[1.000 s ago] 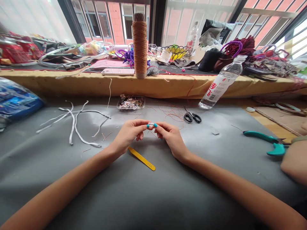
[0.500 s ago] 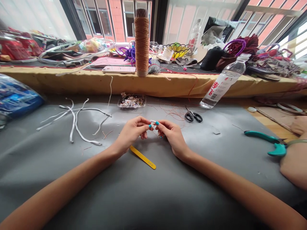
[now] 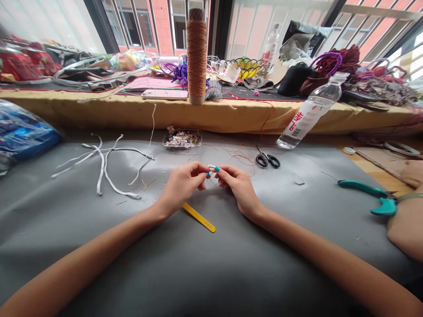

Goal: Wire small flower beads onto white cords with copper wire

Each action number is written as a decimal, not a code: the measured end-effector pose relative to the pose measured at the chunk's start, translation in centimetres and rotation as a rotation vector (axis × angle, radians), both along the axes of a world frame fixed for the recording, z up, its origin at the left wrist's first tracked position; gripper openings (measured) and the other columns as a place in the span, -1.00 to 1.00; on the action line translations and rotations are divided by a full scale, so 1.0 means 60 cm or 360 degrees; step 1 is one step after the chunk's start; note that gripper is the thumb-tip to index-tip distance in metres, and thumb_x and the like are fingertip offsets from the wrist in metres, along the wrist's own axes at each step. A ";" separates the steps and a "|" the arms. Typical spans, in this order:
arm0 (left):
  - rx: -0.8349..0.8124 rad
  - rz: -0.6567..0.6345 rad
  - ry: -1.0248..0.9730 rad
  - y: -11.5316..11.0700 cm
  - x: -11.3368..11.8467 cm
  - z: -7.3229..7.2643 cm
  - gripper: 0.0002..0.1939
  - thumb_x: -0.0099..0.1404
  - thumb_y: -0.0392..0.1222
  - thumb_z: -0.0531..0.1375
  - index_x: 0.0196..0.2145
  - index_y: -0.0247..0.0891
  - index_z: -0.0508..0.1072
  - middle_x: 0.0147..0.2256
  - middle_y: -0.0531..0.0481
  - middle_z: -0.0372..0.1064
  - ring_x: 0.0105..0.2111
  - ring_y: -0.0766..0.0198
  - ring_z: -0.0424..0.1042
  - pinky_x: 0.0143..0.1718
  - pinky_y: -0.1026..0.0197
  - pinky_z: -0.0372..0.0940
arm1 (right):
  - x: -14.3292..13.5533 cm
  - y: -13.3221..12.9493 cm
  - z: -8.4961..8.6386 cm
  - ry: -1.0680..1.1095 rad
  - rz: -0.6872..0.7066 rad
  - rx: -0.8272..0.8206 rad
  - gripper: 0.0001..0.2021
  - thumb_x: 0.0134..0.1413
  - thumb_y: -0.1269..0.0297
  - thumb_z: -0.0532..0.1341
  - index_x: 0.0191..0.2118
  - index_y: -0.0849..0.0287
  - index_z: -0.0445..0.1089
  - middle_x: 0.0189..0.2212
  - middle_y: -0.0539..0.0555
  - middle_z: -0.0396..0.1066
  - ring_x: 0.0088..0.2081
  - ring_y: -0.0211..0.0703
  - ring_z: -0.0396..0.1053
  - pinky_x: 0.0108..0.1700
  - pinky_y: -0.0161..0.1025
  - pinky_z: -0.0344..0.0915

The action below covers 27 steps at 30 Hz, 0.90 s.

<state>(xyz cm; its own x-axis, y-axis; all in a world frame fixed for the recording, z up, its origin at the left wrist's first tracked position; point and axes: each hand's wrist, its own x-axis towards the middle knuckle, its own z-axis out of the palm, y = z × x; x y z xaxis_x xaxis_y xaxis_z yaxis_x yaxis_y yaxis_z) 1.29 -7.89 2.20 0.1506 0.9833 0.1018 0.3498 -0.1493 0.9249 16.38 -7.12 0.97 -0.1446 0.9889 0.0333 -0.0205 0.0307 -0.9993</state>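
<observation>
Over the middle of the grey mat, a short piece of white cord (image 3: 211, 166) bridges my fingertips. My right hand (image 3: 238, 187) pinches one end between thumb and finger. At the other end my left hand (image 3: 183, 184) is closed in a pinch, its fingertips almost meeting the right ones. A thin brownish thread seems to hang below the fingers, too fine to follow. Under the left wrist lies a yellow flat stick (image 3: 200, 218), partly covered. Beyond the hands stand a clear tray of small beads and charms (image 3: 182, 139) and black-handled scissors (image 3: 267, 159).
White cords (image 3: 105, 169) lie to the left. Loose copper-coloured thread (image 3: 236, 152) is beside the scissors. A tilted water bottle (image 3: 312, 112), teal-handled pliers (image 3: 361, 188) and another person's arm (image 3: 408, 224) are on the right. A brown thread spool (image 3: 196, 57) stands on the cluttered ledge.
My left hand has turned slightly, its fingers drawing closer round the white cord. The right hand keeps its pinch. The whole view has shifted a little.
</observation>
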 end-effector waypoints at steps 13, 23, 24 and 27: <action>-0.0127 -0.0100 -0.0209 0.005 0.003 0.007 -0.80 0.11 -0.27 0.09 -0.30 -0.32 0.43 -0.39 0.02 0.36 -0.46 0.39 0.32 -0.31 0.27 0.27 | 0.000 0.002 -0.002 0.0077 -0.0008 -0.0037 -0.81 -0.12 0.17 0.22 -0.43 0.20 0.40 -0.58 -0.07 0.26 -0.55 -0.40 0.13 -0.48 -0.37 0.05; -0.0346 -0.0193 -0.0360 0.007 0.003 0.006 -0.79 0.09 -0.22 0.12 -0.30 -0.33 0.42 -0.37 0.00 0.36 -0.45 0.38 0.32 -0.30 0.26 0.25 | 0.001 0.002 -0.002 0.0080 0.0030 0.0003 -0.83 -0.11 0.21 0.21 -0.36 0.18 0.38 -0.55 -0.07 0.29 -0.53 -0.38 0.17 -0.46 -0.36 0.10; -0.0347 -0.0207 -0.0347 0.008 0.003 0.005 -0.79 0.10 -0.21 0.12 -0.29 -0.33 0.42 -0.37 0.00 0.35 -0.44 0.38 0.31 -0.30 0.26 0.25 | 0.001 0.002 -0.002 0.0079 0.0033 0.0012 -0.83 -0.10 0.22 0.20 -0.36 0.18 0.37 -0.56 -0.08 0.29 -0.53 -0.38 0.17 -0.46 -0.36 0.10; -0.0339 -0.0263 -0.0301 0.009 0.002 0.003 -0.78 0.12 -0.17 0.10 -0.29 -0.33 0.40 -0.37 0.00 0.33 -0.43 0.38 0.31 -0.29 0.26 0.23 | -0.001 0.002 -0.002 0.0076 0.0048 0.0026 -0.84 -0.10 0.22 0.20 -0.35 0.17 0.33 -0.56 -0.10 0.29 -0.54 -0.39 0.17 -0.48 -0.37 0.10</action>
